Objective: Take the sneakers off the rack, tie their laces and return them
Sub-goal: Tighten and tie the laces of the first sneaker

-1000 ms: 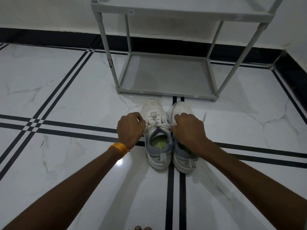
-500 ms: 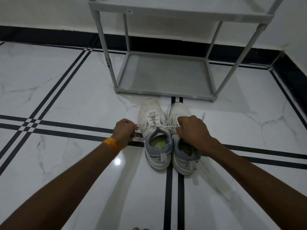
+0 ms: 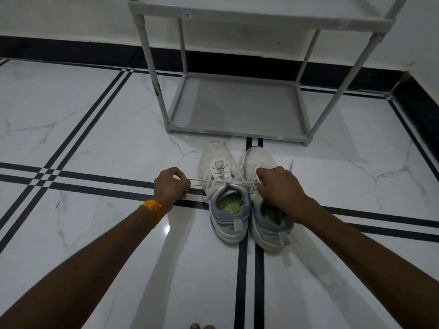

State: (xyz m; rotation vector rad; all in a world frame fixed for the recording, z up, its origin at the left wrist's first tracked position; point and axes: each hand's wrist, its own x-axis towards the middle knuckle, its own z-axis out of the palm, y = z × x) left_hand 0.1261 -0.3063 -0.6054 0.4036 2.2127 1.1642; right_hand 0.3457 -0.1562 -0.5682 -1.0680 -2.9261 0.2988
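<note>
Toes (image 3: pixel 200 326) peek in at the bottom edge, with bare glossy marble floor (image 3: pixel 95 143) open on both sides. Left hand (image 3: pixel 169 186) and right hand (image 3: pixel 279 186) each pinch a taut white lace (image 3: pixel 204 182) end of the left sneaker (image 3: pixel 223 198); the right sneaker (image 3: pixel 263 210) touches it. Beyond stands the grey plastic rack (image 3: pixel 237 136), its bottom shelf just past the toecaps.

two sneakers (image 3: pixel 244 198) side by side on the floor (image 3: pixel 95 138), rack (image 3: pixel 237 108) just behind them, against the wall (image 3: pixel 71 17)

Single head view, looking steeply down, forward; floor (image 3: pixel 99 129) seemingly near.
</note>
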